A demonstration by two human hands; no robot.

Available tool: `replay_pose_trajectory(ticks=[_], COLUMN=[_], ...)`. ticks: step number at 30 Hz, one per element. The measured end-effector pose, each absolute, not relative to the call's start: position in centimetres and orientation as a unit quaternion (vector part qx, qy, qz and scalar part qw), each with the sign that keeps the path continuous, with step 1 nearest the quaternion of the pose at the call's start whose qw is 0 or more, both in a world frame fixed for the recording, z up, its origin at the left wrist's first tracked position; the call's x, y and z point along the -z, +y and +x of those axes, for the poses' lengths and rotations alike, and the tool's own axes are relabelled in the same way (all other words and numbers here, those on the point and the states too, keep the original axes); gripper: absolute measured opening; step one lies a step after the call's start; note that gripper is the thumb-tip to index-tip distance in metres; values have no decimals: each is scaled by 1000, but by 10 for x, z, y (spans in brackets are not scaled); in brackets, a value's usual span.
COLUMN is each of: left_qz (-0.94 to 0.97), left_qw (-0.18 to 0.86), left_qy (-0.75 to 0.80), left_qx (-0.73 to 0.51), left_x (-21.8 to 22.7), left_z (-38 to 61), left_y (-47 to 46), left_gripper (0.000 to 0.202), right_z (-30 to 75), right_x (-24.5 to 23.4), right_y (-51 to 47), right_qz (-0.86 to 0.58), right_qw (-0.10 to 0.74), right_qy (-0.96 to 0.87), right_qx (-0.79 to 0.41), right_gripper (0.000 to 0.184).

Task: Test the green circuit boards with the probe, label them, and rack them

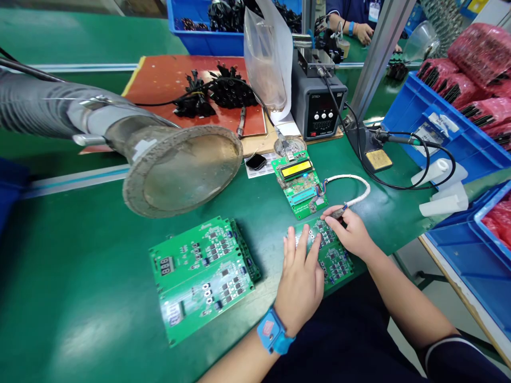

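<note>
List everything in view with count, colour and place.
Circuit panel: one, green, centre right
LCD board: one, green, beyond circuit panel
Cable: one, white, beside LCD board
Board stack: one, green, centre left
Fume hood: one, grey, left
Soldering station: one, dark grey, back
Soldering iron: one, black, right
Mat: one, red, back
Cable bundles: two, black, on mat
Bag: one, translucent, beside soldering station
Bins: at least three, blue, back, right
Wrapped packs: several, pink, right
Workbench: one, green, beneath
Co-worker: one, navy clothing, back right
Wrist strap: one, blue, lower centre
Left hand: one, on circuit panel
Right hand: one, holding cable's end
</note>
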State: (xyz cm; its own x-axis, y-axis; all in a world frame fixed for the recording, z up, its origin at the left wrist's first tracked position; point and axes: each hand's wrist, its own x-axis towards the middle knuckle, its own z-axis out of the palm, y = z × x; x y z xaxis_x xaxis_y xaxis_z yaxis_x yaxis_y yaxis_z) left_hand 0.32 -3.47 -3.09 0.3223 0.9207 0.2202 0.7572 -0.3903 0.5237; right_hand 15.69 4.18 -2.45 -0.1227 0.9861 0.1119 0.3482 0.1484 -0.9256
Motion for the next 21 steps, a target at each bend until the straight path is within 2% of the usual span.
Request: replay_pose_trajectory(ticks=[21], left_qz=[803], left_qw=[155], left_qy=[528], left_qx=[-228], left_x=[25], left_z=[4], left_y=[-35], left_gripper=[62], right_z=[157], right_x=[26], right_y=[42], right_qz=[-524], right_qw=[389], right_qy=[-652], right_qx=[-386], right_gripper=[12])
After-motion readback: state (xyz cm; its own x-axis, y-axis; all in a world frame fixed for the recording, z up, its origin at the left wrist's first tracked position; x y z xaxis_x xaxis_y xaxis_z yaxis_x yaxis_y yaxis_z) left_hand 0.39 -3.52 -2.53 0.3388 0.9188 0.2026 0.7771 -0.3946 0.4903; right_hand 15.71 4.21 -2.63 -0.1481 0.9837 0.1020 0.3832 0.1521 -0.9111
